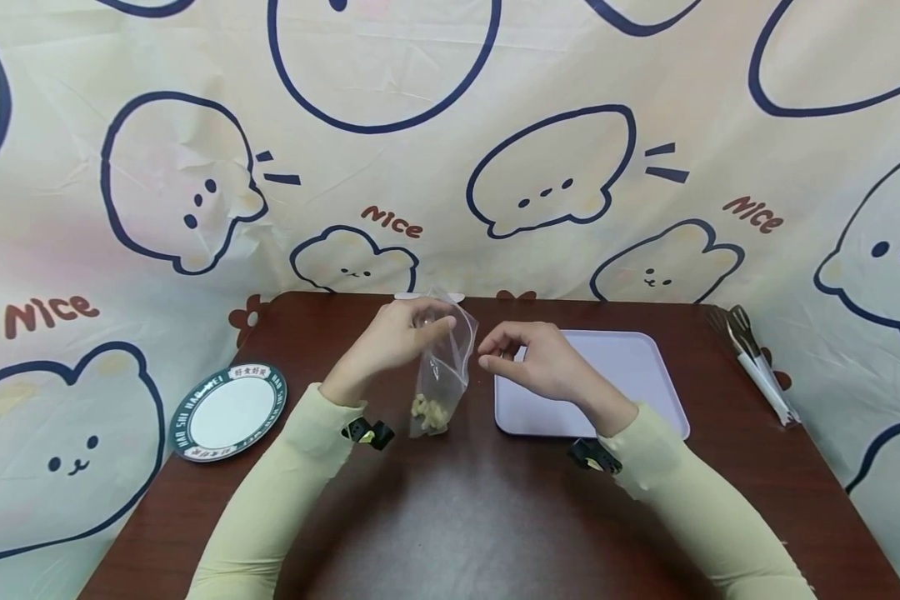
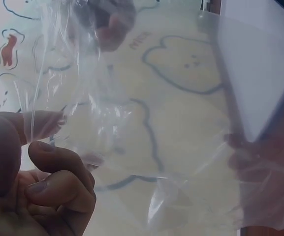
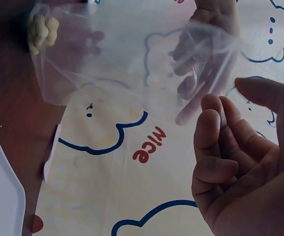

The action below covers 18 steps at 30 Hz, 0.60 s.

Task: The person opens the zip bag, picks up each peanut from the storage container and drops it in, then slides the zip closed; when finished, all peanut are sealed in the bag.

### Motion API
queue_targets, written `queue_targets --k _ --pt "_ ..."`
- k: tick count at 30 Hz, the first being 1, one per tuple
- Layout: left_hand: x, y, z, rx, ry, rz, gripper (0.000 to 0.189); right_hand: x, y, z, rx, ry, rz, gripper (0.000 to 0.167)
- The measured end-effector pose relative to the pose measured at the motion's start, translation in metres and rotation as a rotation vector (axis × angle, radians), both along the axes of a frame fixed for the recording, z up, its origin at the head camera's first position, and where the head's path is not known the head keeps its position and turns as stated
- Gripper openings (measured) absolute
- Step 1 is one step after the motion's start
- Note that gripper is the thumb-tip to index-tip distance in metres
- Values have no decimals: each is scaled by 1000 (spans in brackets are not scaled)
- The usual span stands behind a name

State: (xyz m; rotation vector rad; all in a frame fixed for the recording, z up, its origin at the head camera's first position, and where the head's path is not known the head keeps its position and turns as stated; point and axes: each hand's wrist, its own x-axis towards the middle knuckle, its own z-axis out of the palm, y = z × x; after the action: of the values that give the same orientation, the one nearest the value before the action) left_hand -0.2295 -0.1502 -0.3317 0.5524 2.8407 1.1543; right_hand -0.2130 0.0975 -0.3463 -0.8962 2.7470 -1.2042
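A clear plastic bag (image 1: 444,367) hangs upright near the table's middle, with several unshelled peanuts (image 1: 430,412) at its bottom. My left hand (image 1: 408,333) holds the bag by its upper part, the thumb on the near side. Through the film, the right wrist view shows fingers of the left hand (image 3: 205,64), and the peanuts (image 3: 43,32) lie at the bag's far end. Just right of the bag's upper edge is my right hand (image 1: 536,358), its fingers loosely bent and its thumb apart from them. Whether the bag's bottom touches the table cannot be told.
Behind and under the right hand lies a pale lilac tray (image 1: 622,375). A white plate with a green patterned rim (image 1: 191,417) is at the table's left edge. White-handled utensils (image 1: 765,383) lie at the right edge. A printed cloth (image 1: 435,183) hangs behind the table.
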Motion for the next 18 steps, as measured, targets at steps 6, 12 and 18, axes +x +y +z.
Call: queue_targets --k 6,12,18 --pt "0 -1 2 10 -8 27 45 3 0 -4 -24 -13 54 8" --pt "0 -2 3 11 -9 46 47 6 -2 -4 -40 -6 60 10" --pt "1 -6 4 12 -7 44 46 4 -2 -6 -14 62 16 5"
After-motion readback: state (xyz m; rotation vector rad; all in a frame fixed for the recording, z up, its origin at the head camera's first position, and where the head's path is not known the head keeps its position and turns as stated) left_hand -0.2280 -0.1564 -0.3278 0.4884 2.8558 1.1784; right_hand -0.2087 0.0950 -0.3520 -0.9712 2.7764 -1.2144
